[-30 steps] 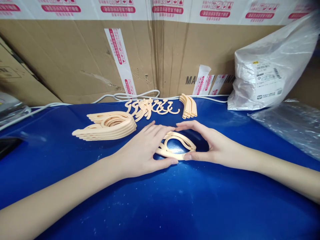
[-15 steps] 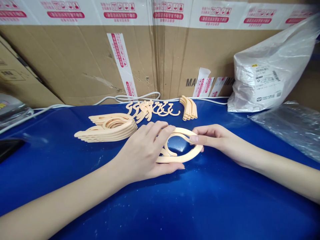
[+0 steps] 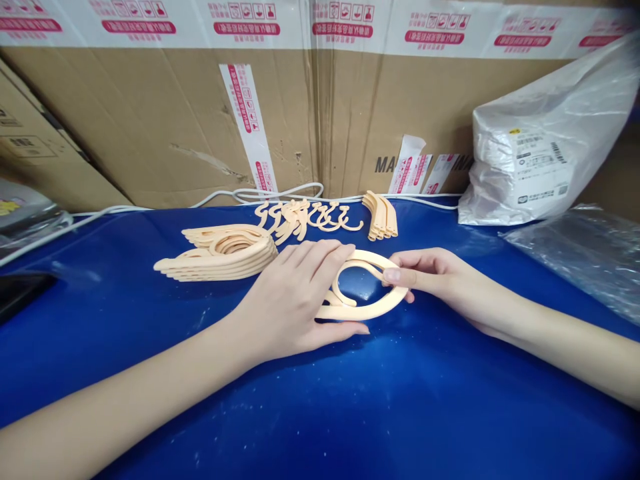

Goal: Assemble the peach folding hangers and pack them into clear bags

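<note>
A peach plastic hanger piece [image 3: 373, 308], bent into a loop, lies on the blue table [image 3: 350, 400] between my hands. My left hand [image 3: 295, 300] covers its left end, fingers over the top and thumb pressed under the lower rim. My right hand [image 3: 430, 277] pinches the loop's right end between thumb and fingers. A stack of the same folded pieces [image 3: 220, 253] lies to the left. Behind are a row of small peach hooks [image 3: 310, 217] and a bundle of curved peach strips [image 3: 381, 215].
Taped cardboard boxes [image 3: 310, 107] wall off the back of the table. A white cable [image 3: 280, 193] runs along their foot. A filled plastic bag [image 3: 545, 147] and a crumpled clear one [image 3: 585, 253] lie at the right. A dark object [image 3: 20, 290] lies at the left edge.
The loop was spread wider and flatter than one second ago. My right hand closed from an open curve around it to a pinch on its right end. My left hand stayed on it.
</note>
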Tool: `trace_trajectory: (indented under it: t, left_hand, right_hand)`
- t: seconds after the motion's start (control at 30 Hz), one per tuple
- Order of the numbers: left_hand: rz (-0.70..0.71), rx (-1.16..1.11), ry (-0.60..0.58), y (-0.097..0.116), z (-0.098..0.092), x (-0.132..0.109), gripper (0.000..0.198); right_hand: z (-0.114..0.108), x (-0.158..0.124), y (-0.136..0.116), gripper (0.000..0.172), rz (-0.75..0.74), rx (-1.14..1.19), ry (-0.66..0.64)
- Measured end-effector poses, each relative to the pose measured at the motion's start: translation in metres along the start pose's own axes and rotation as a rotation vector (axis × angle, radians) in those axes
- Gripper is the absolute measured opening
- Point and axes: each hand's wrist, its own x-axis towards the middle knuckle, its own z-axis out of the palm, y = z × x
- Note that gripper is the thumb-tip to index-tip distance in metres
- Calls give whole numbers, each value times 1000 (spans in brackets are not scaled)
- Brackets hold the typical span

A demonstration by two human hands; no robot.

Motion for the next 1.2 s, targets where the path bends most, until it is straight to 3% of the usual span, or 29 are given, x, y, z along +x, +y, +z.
trace_trajectory:
  t: [0.37, 0.57, 0.7, 0.8, 0.87, 1.0, 1.07, 1.2]
  left_hand:
    - [25, 58, 10, -1, 1, 0, 71]
    - [-2, 76, 10, -9, -28, 17, 77]
    - [-182, -87, -123, -34, -60, 20, 71]
    - [-356, -167, -231, -66, -78, 8, 60]
    - [-464, -118, -222, -88, -85, -5, 56]
    - [-596, -77, -231, -116, -87, -25, 75]
    - [-602, -58, -191, -117, -84, -30, 78]
    - [-554, 11, 44, -97, -74, -34, 75]
  right_hand:
    - [-2, 1, -2, 36, -41, -98, -30]
    - [-7, 4, -9, 53, -121, -46, 62]
    - [-16, 7, -8, 40, -207, -363, 116]
    - [-18, 8, -3, 26, -412, -789, 153]
    - [-18, 8, 1, 22, -556, -987, 120]
    - [-16, 7, 9, 29, -636, -1155, 11]
    - [-16, 7, 12, 33, -623, -1183, -9]
    - [-15, 7, 14, 35, -599, -1168, -24]
